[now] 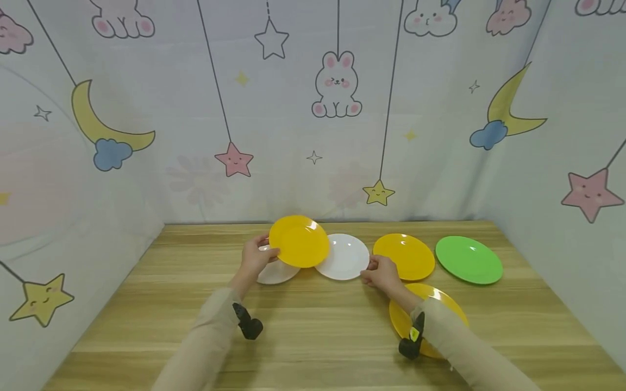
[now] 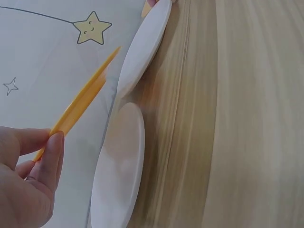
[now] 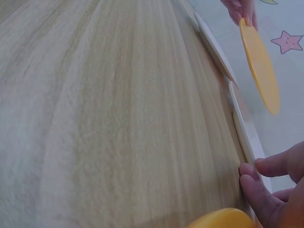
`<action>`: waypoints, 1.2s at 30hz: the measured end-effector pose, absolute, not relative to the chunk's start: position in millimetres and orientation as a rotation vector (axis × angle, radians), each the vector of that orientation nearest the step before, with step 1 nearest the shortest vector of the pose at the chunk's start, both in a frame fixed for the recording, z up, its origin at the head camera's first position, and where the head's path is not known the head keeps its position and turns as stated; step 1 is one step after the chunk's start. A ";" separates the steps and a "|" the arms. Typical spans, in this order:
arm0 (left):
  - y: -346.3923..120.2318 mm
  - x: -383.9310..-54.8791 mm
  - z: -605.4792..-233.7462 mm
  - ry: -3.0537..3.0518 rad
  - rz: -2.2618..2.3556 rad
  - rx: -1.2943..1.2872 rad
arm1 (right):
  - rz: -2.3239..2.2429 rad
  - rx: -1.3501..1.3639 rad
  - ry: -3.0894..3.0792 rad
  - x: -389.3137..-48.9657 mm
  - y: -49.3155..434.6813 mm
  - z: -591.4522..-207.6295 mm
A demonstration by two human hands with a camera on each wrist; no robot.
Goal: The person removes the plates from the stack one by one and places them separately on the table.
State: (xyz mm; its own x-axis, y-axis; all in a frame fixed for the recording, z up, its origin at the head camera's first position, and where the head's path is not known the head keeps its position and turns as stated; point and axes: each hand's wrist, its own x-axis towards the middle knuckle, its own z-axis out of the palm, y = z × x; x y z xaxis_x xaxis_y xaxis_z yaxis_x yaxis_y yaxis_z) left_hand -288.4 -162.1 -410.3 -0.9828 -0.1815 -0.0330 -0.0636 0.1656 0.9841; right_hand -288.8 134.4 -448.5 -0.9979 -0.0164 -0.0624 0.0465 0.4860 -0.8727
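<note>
My left hand (image 1: 255, 258) pinches the left rim of a yellow plate (image 1: 299, 241). In the left wrist view that plate (image 2: 78, 105) is tilted and off the table, with the thumb on one face and fingers on the other. Below it lies a white plate (image 1: 276, 273), partly covered in the head view. My right hand (image 1: 383, 274) pinches the right rim of a second white plate (image 1: 344, 257) between thumb and finger, seen close in the right wrist view (image 3: 275, 190). I cannot tell whether this white plate is lifted.
Right of my right hand lie another yellow plate (image 1: 406, 258) and a green plate (image 1: 469, 260). A larger-looking yellow plate (image 1: 452, 307) lies nearer, partly under my right forearm. The wooden table (image 1: 313, 336) meets a patterned cloth backdrop (image 1: 293, 108) behind and at both sides.
</note>
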 end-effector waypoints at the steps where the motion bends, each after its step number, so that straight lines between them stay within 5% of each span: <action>1: -165.4 -287.6 -410.1 -2.326 -1.954 0.250 | -1.561 0.025 2.655 -289.2 134.6 -448.9; 36: -280.2 -250.6 -411.8 -2.170 -1.841 0.516 | -1.571 0.016 2.664 -289.2 135.6 -449.7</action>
